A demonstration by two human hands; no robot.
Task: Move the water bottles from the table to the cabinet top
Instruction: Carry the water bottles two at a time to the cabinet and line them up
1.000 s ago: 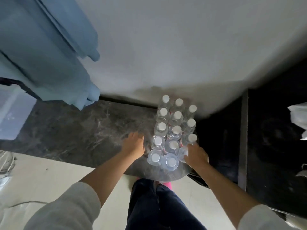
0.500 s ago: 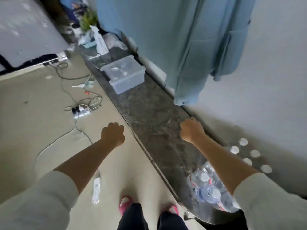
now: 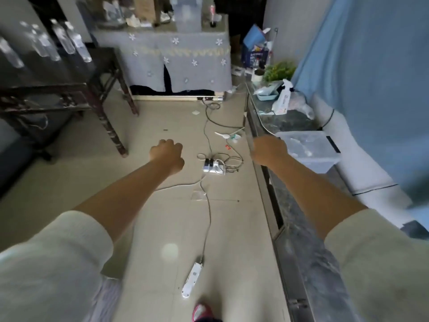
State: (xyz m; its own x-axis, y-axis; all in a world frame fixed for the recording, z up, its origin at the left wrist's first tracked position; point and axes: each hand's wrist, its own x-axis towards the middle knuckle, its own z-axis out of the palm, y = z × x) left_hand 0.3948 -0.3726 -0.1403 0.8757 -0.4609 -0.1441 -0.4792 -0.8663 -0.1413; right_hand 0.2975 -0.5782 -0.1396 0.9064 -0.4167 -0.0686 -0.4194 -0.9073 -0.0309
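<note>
— Bottles first: where?

— Far to the left of the power strip (image 3: 212, 167) and well beyond it. Several clear water bottles (image 3: 69, 41), blurred but seemingly upright, standing on the dark wooden bench (image 3: 41, 88). None in either hand.

— And the left hand?

— Left hand (image 3: 166, 153) just left of the power strip, up in the air above the floor. Fingers curled under into a fist, gripping nothing.

— The right hand?

— Right hand (image 3: 269, 151) just right of the power strip, at the edge of the marble cabinet top (image 3: 308, 252). Smeared by motion, fingers hidden behind the back of the hand; impossible to tell whether curled tight or loose. Nothing seen in it.

— Step in hand, then?

— Most likely the empty-handed approach to the bench for a load. No grasp begun, no bottle anywhere over the floor.

— Next move?

— Cross the floor toward the bench, passing left of the power strip and clear of its tangled cables. Then open the hands, close each round the body of a bottle, and lift straight up to avoid knocking the neighbours.

— And the drop-off?

— Further right of the power strip, along the wall: the marble cabinet top, with a clear plastic box (image 3: 311, 147) on it just beyond the right hand. Probably easiest on the bare marble nearer than the box; a judgement only.
</note>
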